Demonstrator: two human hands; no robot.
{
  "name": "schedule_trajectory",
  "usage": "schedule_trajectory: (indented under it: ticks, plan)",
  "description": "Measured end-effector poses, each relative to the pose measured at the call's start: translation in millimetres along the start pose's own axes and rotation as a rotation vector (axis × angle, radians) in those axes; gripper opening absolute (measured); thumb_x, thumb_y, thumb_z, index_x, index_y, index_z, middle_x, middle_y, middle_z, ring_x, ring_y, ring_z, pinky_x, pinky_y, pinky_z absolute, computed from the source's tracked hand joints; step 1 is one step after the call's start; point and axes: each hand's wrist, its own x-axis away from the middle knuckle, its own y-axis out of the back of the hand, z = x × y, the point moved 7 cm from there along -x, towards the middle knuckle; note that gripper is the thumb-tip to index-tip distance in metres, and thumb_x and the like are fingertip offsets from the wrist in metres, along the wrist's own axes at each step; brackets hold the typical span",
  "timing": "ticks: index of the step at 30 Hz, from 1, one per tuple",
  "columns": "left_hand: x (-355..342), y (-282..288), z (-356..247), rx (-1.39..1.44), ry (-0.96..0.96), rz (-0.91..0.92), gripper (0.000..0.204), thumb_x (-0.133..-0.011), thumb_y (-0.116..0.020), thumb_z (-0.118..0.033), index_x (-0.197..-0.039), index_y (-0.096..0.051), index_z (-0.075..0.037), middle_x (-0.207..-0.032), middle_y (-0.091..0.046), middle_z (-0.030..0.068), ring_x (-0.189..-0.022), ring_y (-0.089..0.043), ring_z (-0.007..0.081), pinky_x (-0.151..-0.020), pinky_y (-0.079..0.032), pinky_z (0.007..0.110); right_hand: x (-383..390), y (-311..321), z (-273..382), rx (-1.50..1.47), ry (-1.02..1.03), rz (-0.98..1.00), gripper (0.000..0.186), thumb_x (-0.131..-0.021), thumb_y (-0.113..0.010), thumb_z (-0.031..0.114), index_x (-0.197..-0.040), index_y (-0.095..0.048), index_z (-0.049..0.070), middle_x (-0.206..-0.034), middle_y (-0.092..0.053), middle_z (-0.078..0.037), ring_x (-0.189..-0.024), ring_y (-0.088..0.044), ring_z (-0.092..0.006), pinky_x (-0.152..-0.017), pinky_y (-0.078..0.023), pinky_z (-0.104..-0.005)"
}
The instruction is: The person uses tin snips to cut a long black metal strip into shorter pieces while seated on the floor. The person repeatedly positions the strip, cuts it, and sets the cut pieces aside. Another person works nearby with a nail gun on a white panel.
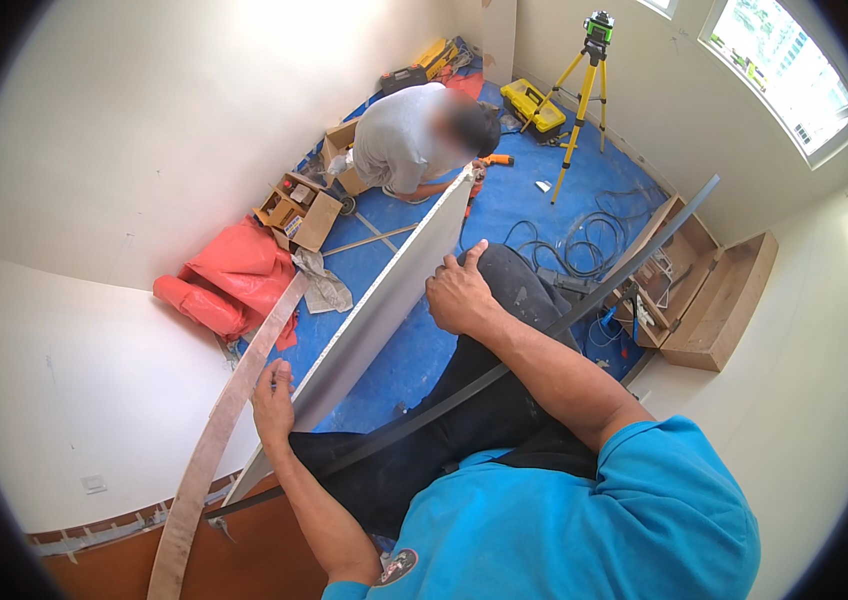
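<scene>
A long white panel (pixel 399 290) stands on edge, slanting from near my left leg toward a crouching co-worker. My left hand (pixel 273 408) is bent over its upper edge near the close end, its fingertips partly hidden. My right hand (pixel 461 292) is beside my raised knee, close to the panel's right face, with its fingers apart and nothing visible in them. Across my lap and under my right forearm runs a long dark bar (pixel 414 420). To the left of my left hand rises a long wooden strip (pixel 206 440).
The co-worker (pixel 404 140) crouches at the panel's far end. Red sheeting (pixel 234 275) and open cardboard boxes (pixel 302 215) lie left. A laser level on a yellow tripod (pixel 591 60), a yellow toolbox (pixel 534 108), coiled cables (pixel 589 240) and an open wooden box (pixel 719 300) are right, on blue floor covering.
</scene>
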Motion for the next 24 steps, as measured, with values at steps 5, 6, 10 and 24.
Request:
schedule_trajectory:
  ticks: [5, 6, 10, 24]
  plan:
    - [-0.5, 0.0, 1.0, -0.002, 0.003, 0.001, 0.071, -0.112, -0.066, -0.064, -0.145, -0.076, -0.002, -0.108, -0.081, 0.0145, -0.095, -0.076, 0.0245, -0.092, -0.059, 0.041, -0.1, 0.6, 0.1, 0.000, 0.000, 0.005, 0.028, -0.096, -0.073, 0.021, -0.112, -0.086, 0.003, -0.114, -0.080, -0.016, -0.126, -0.068, -0.0377, -0.113, -0.024, -0.1002]
    - [-0.7, 0.0, 0.8, -0.003, 0.000, 0.001, 0.071, -0.112, -0.066, -0.064, -0.144, -0.076, -0.002, -0.108, -0.081, 0.0146, -0.095, -0.076, 0.0245, -0.092, -0.059, 0.041, 0.0, 0.8, 0.1, 0.001, 0.000, 0.004, 0.028, -0.096, -0.073, 0.021, -0.112, -0.086, 0.003, -0.114, -0.080, -0.016, -0.126, -0.068, -0.0377, -0.113, -0.024, -0.1002]
    - [-0.8, 0.3, -0.1, -0.005, -0.005, 0.000, 0.070, -0.112, -0.066, -0.063, -0.144, -0.077, -0.002, -0.107, -0.081, 0.0148, -0.094, -0.077, 0.0246, -0.091, -0.059, 0.041, 0.1, 1.3, -0.1, -0.001, -0.005, 0.007, 0.028, -0.096, -0.073, 0.021, -0.112, -0.086, 0.003, -0.113, -0.080, -0.016, -0.126, -0.068, -0.0375, -0.114, -0.024, -0.1000]
    - [-0.9, 0.5, -0.3, 0.013, -0.014, -0.004, 0.068, -0.112, -0.067, -0.062, -0.143, -0.077, -0.001, -0.103, -0.081, 0.0146, -0.092, -0.076, 0.0233, -0.089, -0.059, 0.040, 1.1, 4.6, 0.7, 0.002, -0.002, 0.013, 0.029, -0.097, -0.072, 0.021, -0.114, -0.086, 0.002, -0.115, -0.080, -0.017, -0.127, -0.068, -0.0374, -0.113, -0.024, -0.1001]
